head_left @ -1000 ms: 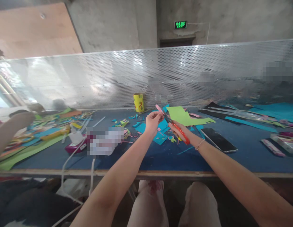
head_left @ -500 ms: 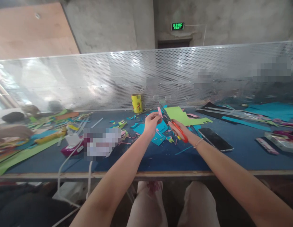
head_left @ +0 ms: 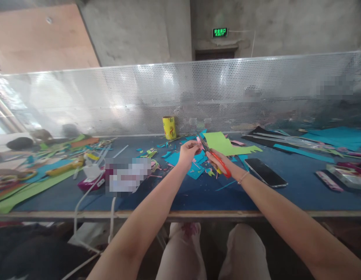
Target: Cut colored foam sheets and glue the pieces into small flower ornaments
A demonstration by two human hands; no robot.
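Note:
Between the fingertips of my left hand (head_left: 188,152) is a small strip of pink paper (head_left: 199,142), pinched and pointing away from me. My right hand (head_left: 218,158) is closed around the red-orange handles of a pair of scissors (head_left: 225,168). The dark blades lie right at the pink strip; whether they are parted I cannot tell. Below and behind both hands are blue paper pieces (head_left: 197,172) strewn with small pink, green and yellow scraps. A light green sheet with a jagged edge (head_left: 217,143) lies just beyond the scissors.
A phone (head_left: 266,172) lies right of my hands. At the back stands a yellow cylinder (head_left: 169,128) before a perforated metal screen (head_left: 133,101). Left are a power strip with white cables (head_left: 91,182) and coloured paper (head_left: 37,190); blue sheets (head_left: 340,138) lie far right.
The scissor blades have come in against the pink strip, which now shows less above my left fingers. At far left, another person's hand has drawn back toward the picture's edge.

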